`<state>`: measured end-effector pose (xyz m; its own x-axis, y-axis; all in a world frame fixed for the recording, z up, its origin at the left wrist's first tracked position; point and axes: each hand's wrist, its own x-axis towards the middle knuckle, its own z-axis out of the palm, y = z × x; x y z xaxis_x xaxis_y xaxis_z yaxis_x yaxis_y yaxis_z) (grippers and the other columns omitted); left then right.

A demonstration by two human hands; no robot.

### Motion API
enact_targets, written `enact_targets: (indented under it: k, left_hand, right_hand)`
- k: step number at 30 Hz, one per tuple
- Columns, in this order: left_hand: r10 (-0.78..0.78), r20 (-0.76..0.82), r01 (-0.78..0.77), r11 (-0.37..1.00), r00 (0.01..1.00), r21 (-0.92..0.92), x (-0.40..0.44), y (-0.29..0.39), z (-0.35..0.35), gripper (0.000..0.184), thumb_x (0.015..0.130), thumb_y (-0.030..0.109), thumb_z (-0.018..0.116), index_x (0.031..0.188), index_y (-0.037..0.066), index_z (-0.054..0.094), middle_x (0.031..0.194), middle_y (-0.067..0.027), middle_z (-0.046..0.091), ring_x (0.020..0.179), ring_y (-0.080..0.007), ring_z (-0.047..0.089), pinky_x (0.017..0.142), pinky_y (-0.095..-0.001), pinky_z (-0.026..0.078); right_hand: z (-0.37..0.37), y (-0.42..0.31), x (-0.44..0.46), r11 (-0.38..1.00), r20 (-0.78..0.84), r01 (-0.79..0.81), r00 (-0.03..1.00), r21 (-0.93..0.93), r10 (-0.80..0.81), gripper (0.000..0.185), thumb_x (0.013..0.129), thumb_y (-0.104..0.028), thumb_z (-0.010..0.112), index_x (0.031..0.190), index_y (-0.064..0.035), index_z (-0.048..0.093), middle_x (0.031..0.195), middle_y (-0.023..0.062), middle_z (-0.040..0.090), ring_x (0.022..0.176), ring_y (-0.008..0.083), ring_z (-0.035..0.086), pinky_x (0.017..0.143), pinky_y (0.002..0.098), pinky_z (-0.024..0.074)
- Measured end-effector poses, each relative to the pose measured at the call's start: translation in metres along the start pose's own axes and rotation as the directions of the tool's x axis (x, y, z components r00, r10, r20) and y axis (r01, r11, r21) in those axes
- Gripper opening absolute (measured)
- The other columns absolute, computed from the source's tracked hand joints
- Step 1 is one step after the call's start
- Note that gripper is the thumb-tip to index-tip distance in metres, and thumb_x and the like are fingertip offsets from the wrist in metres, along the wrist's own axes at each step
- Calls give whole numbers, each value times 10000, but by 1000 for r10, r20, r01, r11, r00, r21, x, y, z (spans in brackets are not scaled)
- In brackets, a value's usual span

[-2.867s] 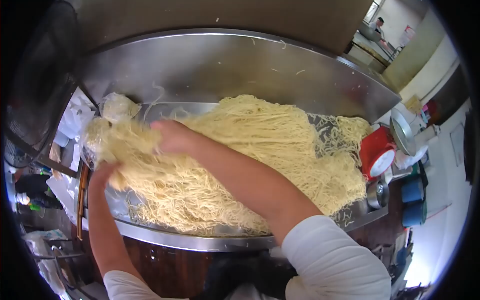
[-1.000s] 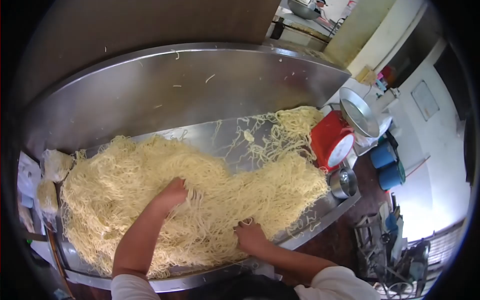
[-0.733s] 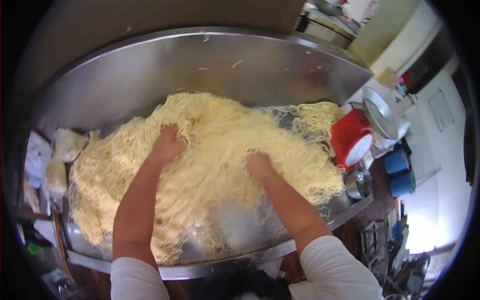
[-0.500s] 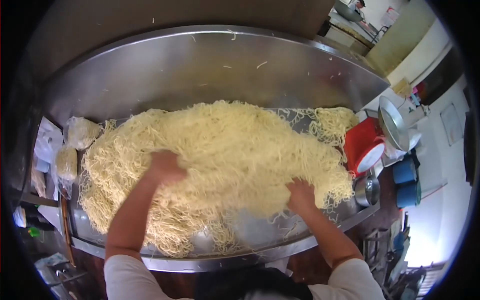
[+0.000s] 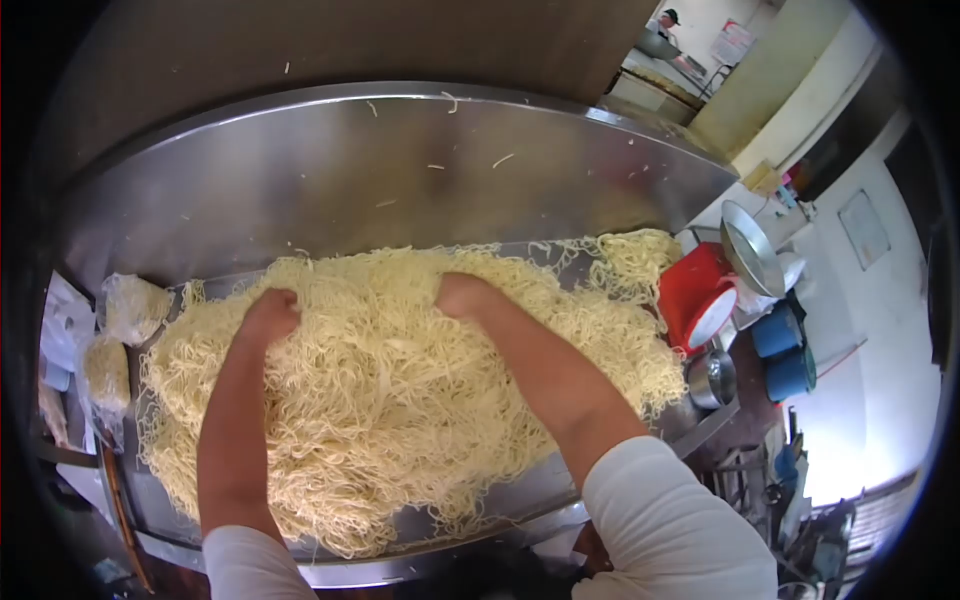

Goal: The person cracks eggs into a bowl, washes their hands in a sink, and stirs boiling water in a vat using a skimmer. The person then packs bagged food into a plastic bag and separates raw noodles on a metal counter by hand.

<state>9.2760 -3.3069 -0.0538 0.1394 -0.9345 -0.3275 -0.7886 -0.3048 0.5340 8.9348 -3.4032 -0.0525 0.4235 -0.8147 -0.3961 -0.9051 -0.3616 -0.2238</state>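
A wide heap of pale yellow noodles point(image 5: 390, 400) spreads across a metal work table point(image 5: 440, 543). At the heap's upper left, my left hand point(image 5: 274, 314) is curled closed in the noodles, its fingertips out of sight. My right hand point(image 5: 464, 296) reaches across to the upper middle of the heap. Its fingers are bent down among the strands and partly hidden there, gripping noodles. A smaller clump of noodles point(image 5: 637, 262) lies at the far right of the table.
Bagged noodles point(image 5: 136, 308) sit at the left edge. To the right stand a red scale point(image 5: 692, 292) with a metal pan point(image 5: 751, 248) and a steel pot point(image 5: 712, 379). Blue buckets point(image 5: 791, 374) are beyond. A metal backsplash point(image 5: 400, 170) rises behind. Another person point(image 5: 664, 20) is in the background.
My right hand has moved from the heap's lower right up and left to its upper middle. My left hand has shifted slightly left. Noodles now cover more of the front table area.
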Motion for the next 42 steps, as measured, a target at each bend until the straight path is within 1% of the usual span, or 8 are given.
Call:
enact_targets:
  k: [7, 14, 16, 24, 26, 33, 39, 42]
  left_hand:
    - [60, 491, -44, 998, 869, -45, -31, -9, 0, 532, 668, 193, 757, 1160, 19, 655, 1045, -134, 697, 950, -252, 663, 888, -347, 501]
    - [49, -150, -109, 899, 987, -424, -105, -42, -191, 495, 666, -11, 700, 1153, -9, 608, 966, -88, 669, 822, -160, 652, 718, -305, 535]
    - [81, -231, -176, 884, 970, -432, -101, -55, -205, 499, 679, -3, 701, 1169, -2, 605, 976, -88, 671, 852, -161, 649, 747, -299, 529]
    - [114, -57, -104, 981, 992, 162, -125, -61, -131, 396, 736, 106, 762, 1108, 12, 662, 1124, -138, 670, 934, -247, 664, 823, -354, 511]
    - [146, -583, 45, 953, 800, 300, -133, -42, -105, 328, 737, 165, 777, 1016, 17, 687, 1069, -163, 665, 925, -293, 662, 833, -352, 514]
    - [168, 564, -289, 948, 808, 131, -171, 39, 32, 375, 760, 270, 600, 978, -20, 694, 1088, -246, 648, 1050, -383, 625, 899, -425, 516]
    - [-348, 124, 326, 930, 929, 168, -125, -41, -41, 650, 891, 514, 590, 1247, -29, 553, 1370, -225, 503, 1284, -388, 468, 1053, -482, 408]
    - [-65, -341, 246, 817, 938, 521, -85, -141, 8, 390, 850, 265, 633, 1127, -8, 607, 1315, -222, 517, 1174, -364, 526, 951, -495, 453]
  right_hand:
    - [-22, -40, -120, 979, 149, 99, 981, 180, -127, 476, 672, -269, 746, 1073, -17, 692, 1010, 222, 686, 986, 354, 658, 870, 410, 514]
    - [-190, 39, -177, 972, -464, -42, 873, 233, 149, 496, 696, -258, 788, 1137, -71, 661, 1005, 143, 716, 906, 242, 699, 813, 338, 549]
    - [-205, 32, -193, 857, -702, 307, 707, 413, 85, 443, 700, -277, 797, 1065, -46, 695, 973, 144, 720, 879, 272, 704, 781, 340, 544]
    - [-77, 19, -167, 984, -142, -53, 989, -170, 29, 412, 729, -304, 779, 1077, -95, 710, 1200, 162, 639, 1095, 295, 606, 927, 415, 479]
    - [-54, -17, -180, 920, -387, 233, 854, -314, -348, 358, 754, -270, 757, 1073, -116, 707, 1205, 117, 642, 1089, 297, 611, 920, 421, 490]
    - [48, -85, -142, 835, -14, 404, 897, -374, -441, 510, 757, -201, 730, 1244, -130, 600, 1277, 109, 602, 1305, 314, 461, 1115, 552, 274]
    - [52, -112, -4, 909, -196, -16, 978, -416, -73, 279, 882, -160, 535, 1106, -103, 692, 1109, 108, 667, 1114, 303, 569, 1099, 617, 217]
    - [42, -117, -32, 928, -136, 32, 987, -371, -88, 285, 861, -199, 577, 1103, -99, 688, 1088, 108, 674, 1105, 301, 578, 1103, 615, 209]
